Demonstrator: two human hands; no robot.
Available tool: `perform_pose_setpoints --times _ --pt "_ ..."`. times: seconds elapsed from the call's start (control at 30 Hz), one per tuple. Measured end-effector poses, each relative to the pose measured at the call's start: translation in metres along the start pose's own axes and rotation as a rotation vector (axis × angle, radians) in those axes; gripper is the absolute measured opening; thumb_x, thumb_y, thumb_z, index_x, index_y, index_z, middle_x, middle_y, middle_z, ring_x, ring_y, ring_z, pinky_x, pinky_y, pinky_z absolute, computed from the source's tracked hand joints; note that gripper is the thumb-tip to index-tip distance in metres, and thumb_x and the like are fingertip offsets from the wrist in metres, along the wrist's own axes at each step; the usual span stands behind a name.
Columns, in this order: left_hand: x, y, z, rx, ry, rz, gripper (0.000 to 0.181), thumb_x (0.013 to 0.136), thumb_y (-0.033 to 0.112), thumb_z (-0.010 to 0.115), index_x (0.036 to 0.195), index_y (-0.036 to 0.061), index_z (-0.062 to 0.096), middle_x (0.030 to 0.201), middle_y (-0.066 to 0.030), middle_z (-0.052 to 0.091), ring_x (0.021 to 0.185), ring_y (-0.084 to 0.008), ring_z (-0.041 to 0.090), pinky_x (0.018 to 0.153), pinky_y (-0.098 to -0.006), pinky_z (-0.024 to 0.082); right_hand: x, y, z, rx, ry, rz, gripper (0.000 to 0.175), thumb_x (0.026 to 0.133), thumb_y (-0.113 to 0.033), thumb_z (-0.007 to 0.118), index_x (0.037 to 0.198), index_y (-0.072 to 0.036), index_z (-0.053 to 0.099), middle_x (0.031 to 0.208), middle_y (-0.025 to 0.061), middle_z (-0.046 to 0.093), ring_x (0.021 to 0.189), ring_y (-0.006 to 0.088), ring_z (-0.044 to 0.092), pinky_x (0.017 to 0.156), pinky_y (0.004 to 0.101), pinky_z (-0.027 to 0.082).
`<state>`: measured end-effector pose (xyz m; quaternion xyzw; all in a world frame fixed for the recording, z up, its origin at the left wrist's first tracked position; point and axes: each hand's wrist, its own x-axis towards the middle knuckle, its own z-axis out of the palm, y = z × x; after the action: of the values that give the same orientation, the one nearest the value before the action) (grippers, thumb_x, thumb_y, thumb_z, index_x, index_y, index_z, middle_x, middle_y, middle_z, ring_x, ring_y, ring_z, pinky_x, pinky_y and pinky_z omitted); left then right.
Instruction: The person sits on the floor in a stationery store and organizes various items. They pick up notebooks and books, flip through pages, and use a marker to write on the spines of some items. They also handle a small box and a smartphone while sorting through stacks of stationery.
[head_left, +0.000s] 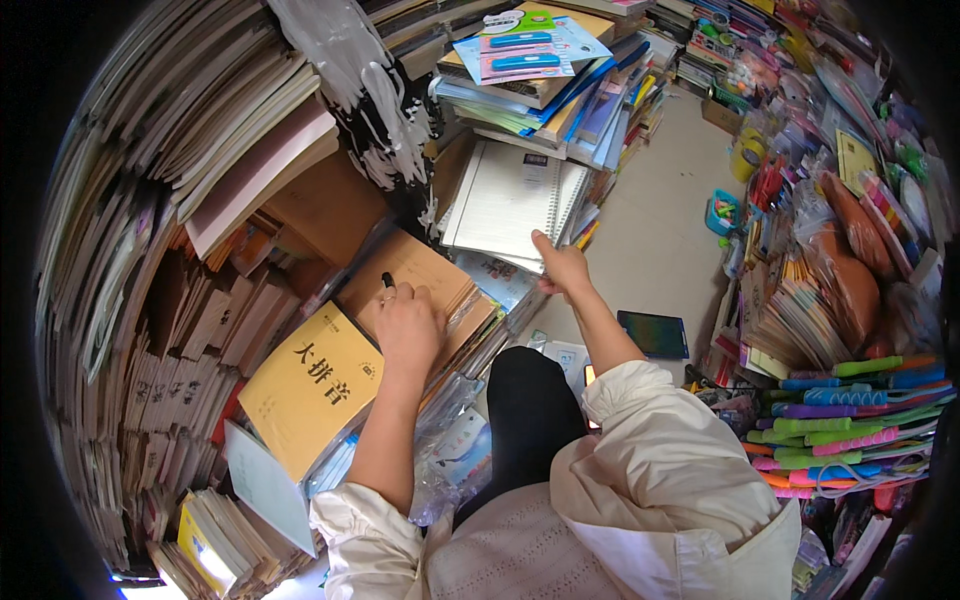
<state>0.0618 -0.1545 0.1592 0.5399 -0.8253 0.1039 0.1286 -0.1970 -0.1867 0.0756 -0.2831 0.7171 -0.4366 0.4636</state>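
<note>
My right hand (562, 264) grips the lower right corner of white spiral-bound notebooks (502, 199), thumb on top, near a tall pile. With a small black object (388, 280), perhaps a marker or its cap, between its fingers, my left hand (409, 315) rests over a stack of brown kraft-covered notebooks (401, 262). Beside that hand lies a stack of yellow exercise books (315, 382) with large dark print on the cover. What lies under the left palm is hidden.
Shelves of stacked books (172, 390) rise on the left. Blister-packed blue items (525, 61) top the far pile. On the right are skipping ropes with coloured handles (840, 427), bagged goods and a small blue basket (723, 211). A dark flat tablet-like object (652, 334) lies on the floor.
</note>
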Motion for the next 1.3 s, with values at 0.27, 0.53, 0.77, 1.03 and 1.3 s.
perform_pose_setpoints --times 0.27,0.53,0.77,1.03,1.3 --pt "0.007 0.016 -0.008 -0.198 -0.005 0.069 0.021 0.076 0.023 0.071 0.088 0.0057 0.067 0.091 -0.0129 0.064 0.097 -0.0323 0.059 0.095 -0.046 0.04 -0.011 -0.018 -0.002 -0.616 0.196 -0.365 0.058 0.079 -0.049 0.063 0.084 0.008 0.07 0.084 0.0283 0.068 0.08 0.0431 0.067 0.075 0.0464 0.054" --pt "0.003 0.019 -0.004 -0.249 -0.049 0.073 0.022 0.077 0.024 0.071 0.088 0.0048 0.068 0.092 -0.0138 0.065 0.095 -0.032 0.06 0.096 -0.045 0.039 -0.019 -0.042 0.031 -0.409 -0.07 -0.326 0.033 0.078 -0.025 0.061 0.069 0.005 0.068 0.07 0.0202 0.068 0.074 0.0334 0.07 0.071 0.0434 0.055" --pt "0.002 0.019 0.001 -0.229 -0.084 0.075 0.021 0.077 0.024 0.071 0.086 0.0046 0.067 0.091 -0.0138 0.064 0.095 -0.0335 0.06 0.096 -0.0452 0.039 -0.024 0.015 0.056 -0.085 0.145 -0.513 0.038 0.083 -0.029 0.068 0.069 0.006 0.066 0.065 0.0177 0.065 0.057 0.0237 0.064 0.054 0.0373 0.051" --pt "-0.005 0.006 0.006 -0.224 -0.087 0.05 0.021 0.077 0.023 0.071 0.087 0.0044 0.068 0.093 -0.0142 0.065 0.097 -0.0331 0.059 0.097 -0.0457 0.039 -0.034 0.062 0.068 0.45 0.239 -0.29 0.032 0.086 -0.026 0.07 0.093 0.003 0.059 0.076 0.016 0.067 0.07 0.0247 0.067 0.065 0.0367 0.052" --pt "-0.007 0.011 0.007 -0.202 -0.11 -0.014 0.02 0.078 0.022 0.07 0.088 0.0049 0.069 0.096 -0.0134 0.065 0.099 -0.0333 0.059 0.096 -0.0453 0.039 -0.042 -0.011 0.092 0.602 0.092 -0.554 0.03 0.092 -0.018 0.065 0.108 0.005 0.056 0.09 0.0125 0.068 0.073 0.0142 0.064 0.061 0.0266 0.051"
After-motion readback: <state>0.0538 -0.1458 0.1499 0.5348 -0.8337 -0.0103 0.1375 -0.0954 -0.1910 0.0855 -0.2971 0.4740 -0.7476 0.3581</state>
